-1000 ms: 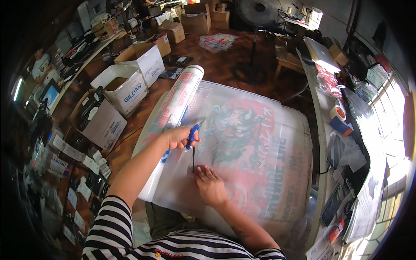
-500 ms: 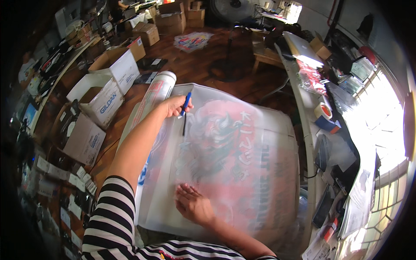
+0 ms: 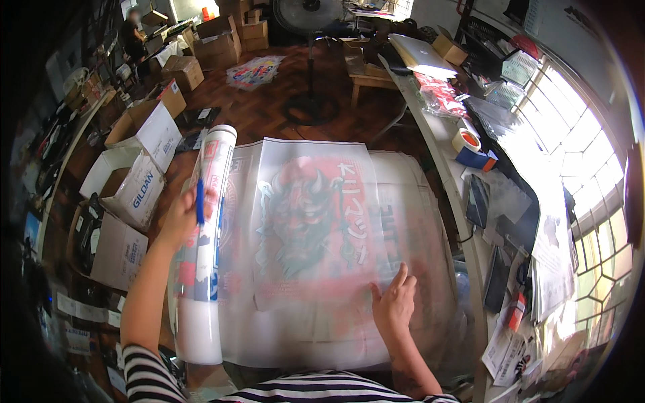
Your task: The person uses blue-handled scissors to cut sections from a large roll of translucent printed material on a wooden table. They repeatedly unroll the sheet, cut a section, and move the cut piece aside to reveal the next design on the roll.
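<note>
A translucent film sheet [image 3: 302, 279] with a red and dark green horned-mask print lies across the table in front of me. At its left side stretches a long film roll [image 3: 200, 329], with printed red and blue designs showing on it. My left hand [image 3: 180, 218] is closed round a slim blue pen-like tool [image 3: 200, 201] beside the roll's upper half; its exact kind is blurred. Over the right part of the film, my right hand [image 3: 395, 305] is open, thumb and forefinger apart, holding nothing. Whether it touches the film I cannot tell.
White cardboard boxes [image 3: 131, 188] stand on the floor at left. A long side table [image 3: 430, 131] on the right carries a tape roll [image 3: 466, 140], a laptop [image 3: 422, 57], a phone [image 3: 478, 198] and papers. Farther back stand a fan [image 3: 310, 111] and brown boxes [image 3: 216, 46].
My left hand has moved left with the blue tool, from the film to beside the roll. My right hand has moved right, its fingers now apart. The printed film lies shifted, its left edge showing.
</note>
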Demonstrator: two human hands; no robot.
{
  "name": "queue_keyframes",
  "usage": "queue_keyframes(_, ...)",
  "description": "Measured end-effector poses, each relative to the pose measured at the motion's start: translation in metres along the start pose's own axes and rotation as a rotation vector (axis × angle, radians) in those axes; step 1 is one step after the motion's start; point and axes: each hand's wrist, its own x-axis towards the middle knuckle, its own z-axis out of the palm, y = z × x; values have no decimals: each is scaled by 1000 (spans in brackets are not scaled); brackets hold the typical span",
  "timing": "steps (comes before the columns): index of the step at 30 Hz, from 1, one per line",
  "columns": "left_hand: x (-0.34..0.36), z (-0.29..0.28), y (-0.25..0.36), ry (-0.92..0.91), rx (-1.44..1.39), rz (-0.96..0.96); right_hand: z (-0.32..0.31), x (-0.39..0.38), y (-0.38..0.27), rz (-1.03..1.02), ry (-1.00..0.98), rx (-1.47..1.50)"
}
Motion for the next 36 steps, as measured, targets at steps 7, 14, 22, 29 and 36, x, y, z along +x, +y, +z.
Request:
queue_keyframes(7,-158,-45,-11,90,87,-76,8,1,3,-44,93,-80)
queue_keyframes(14,-263,-42,-24,348,450,64,26,15,3,73,-35,6)
queue_keyframes(22,-304,-43,-36,408,700,208,21,13,-13,163,-11,-42)
queue_keyframes(29,-318,-38,-42,485,616,168,34,18,-3,174,-13,-140)
queue_keyframes(36,-326,-30,-43,515,528,170,12,-55,0,112,-5,-165)
